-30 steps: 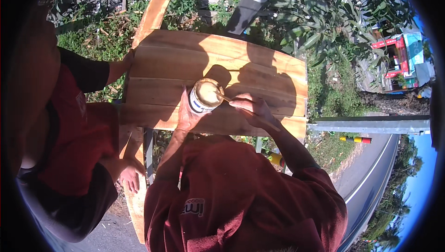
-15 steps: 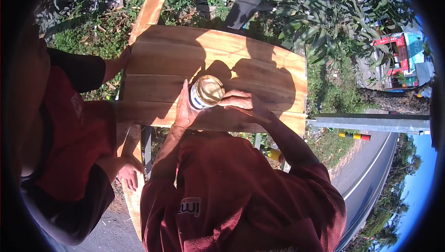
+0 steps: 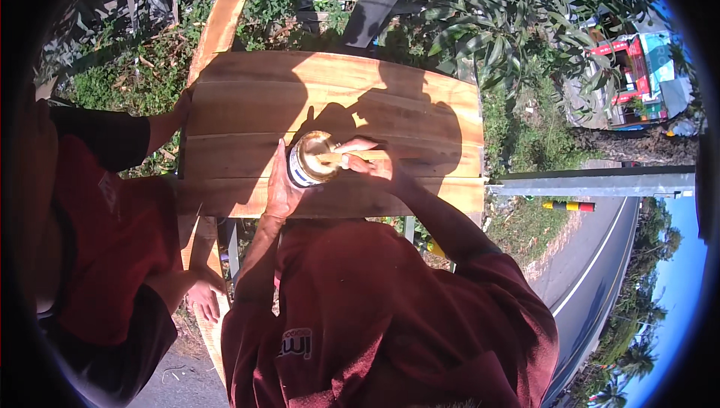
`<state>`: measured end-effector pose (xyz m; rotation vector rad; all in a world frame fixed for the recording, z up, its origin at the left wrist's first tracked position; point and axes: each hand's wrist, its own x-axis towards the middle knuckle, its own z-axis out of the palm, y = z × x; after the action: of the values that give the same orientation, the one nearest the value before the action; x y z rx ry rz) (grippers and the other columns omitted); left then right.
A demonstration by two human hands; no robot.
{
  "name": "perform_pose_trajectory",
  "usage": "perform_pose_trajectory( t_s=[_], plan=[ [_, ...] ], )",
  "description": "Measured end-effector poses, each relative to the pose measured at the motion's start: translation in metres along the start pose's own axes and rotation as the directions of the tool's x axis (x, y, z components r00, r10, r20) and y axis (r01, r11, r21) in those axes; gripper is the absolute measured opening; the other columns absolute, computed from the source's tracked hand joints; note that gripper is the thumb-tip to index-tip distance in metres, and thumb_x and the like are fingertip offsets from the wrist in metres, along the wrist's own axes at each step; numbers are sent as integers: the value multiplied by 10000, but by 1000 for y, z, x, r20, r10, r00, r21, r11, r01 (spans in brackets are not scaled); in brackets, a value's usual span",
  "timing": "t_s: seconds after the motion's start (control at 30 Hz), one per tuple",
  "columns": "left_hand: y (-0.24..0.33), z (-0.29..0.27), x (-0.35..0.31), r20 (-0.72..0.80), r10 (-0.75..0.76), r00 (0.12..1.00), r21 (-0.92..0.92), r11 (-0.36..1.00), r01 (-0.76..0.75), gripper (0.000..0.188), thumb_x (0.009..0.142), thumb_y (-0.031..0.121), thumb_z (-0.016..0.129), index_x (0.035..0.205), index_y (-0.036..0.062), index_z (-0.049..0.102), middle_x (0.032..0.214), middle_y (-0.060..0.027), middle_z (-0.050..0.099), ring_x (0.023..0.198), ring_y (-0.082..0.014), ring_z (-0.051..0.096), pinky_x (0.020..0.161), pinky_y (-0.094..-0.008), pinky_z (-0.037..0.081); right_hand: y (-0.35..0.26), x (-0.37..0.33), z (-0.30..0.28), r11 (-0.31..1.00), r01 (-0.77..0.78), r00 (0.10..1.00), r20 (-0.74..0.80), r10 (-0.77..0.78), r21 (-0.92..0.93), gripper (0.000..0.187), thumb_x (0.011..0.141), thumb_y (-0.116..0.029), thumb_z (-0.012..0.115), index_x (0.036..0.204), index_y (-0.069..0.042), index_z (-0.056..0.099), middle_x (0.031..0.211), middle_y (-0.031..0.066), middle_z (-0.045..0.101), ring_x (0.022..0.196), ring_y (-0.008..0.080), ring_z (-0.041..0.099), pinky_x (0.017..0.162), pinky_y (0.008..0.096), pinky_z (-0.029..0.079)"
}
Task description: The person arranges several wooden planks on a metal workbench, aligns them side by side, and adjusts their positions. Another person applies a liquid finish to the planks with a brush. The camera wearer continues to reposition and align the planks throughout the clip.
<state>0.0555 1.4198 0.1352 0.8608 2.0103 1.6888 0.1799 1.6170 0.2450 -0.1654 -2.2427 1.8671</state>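
My left hand point(image 3: 280, 188) is wrapped around the side of a small round can point(image 3: 301, 174) with a pale label, holding it above the wooden boards. Cream-coloured, thick-looking stuff point(image 3: 316, 147) shows inside its open top. Between the fingers of my right hand point(image 3: 377, 168) is a flat wooden stick point(image 3: 332, 158), lying nearly level. Its left end reaches over the rim into the can's mouth. The joined boards point(image 3: 247, 130) form a panel under both hands, and dark shadows fall across them.
At the left, a person in a red and black shirt point(image 3: 135, 235) has one hand at the panel's left edge and another hand point(image 3: 207, 293) by a narrow plank point(image 3: 213, 333). A metal rail point(image 3: 592, 181) juts out right; a road point(image 3: 581, 258) lies beyond. A post point(image 3: 379, 3) stands behind.
My right hand has turned the stick from pointing down beside the can to lying level, with its tip in the can's mouth. The view has shifted slightly.
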Motion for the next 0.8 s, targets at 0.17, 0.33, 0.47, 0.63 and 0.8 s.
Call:
perform_pose_trajectory(
  t_s=[0.17, 0.33, 0.47, 0.63, 0.8],
  plan=[
    [3, 3, 2, 138, -383, 913, -840, 444, 313, 1069, 675, 180, 843, 1513, 9, 202, 1368, -154, 510, 1238, -265, 533, 1048, -390, 458, 2, 7, -3, 989, -146, 980, 137, 142, 20, 199, 979, -158, 579, 1109, -17, 633, 932, 79, 656, 904, 124, 608, 782, 275, 491],
    [33, 7, -2, 333, -294, 896, -822, 376, 429, 743, 906, 487, 543, 1476, 80, 296, 1378, -161, 474, 1250, -289, 513, 1015, -439, 472, -17, 12, -8, 977, -107, 992, 38, 116, -186, 368, 998, -370, 486, 1061, -26, 600, 949, 132, 653, 912, 269, 616, 811, 364, 473],
    [-34, 0, -30, 34, -108, 994, -370, 922, 113, 1183, 725, 269, 859, 1572, 117, 48, 1540, -189, 261, 1372, -321, 372, 1155, -439, 329, -18, 4, 9, 751, 448, 890, 322, -323, -486, 336, 957, -353, 580, 943, -24, 647, 792, 93, 627, 773, 189, 593, 690, 335, 462],
    [-31, 14, -30, 145, -152, 978, -405, 892, 199, 1197, 712, 272, 863, 1576, 161, 42, 1547, -181, 256, 1380, -309, 368, 1175, -438, 295, -62, -22, -4, 983, -69, 977, 188, 102, -172, 275, 968, -296, 565, 873, -46, 628, 794, 122, 627, 771, 216, 598, 682, 355, 456],
    [-15, -7, -9, 94, -247, 965, -593, 764, 253, 1172, 704, 256, 864, 1568, 173, 76, 1539, -189, 282, 1366, -306, 395, 1175, -452, 298, -20, 17, 33, 885, 372, 920, 235, -313, -279, 236, 968, -194, 540, 820, -14, 574, 753, 125, 595, 715, 201, 586, 666, 364, 452]
  ],
)
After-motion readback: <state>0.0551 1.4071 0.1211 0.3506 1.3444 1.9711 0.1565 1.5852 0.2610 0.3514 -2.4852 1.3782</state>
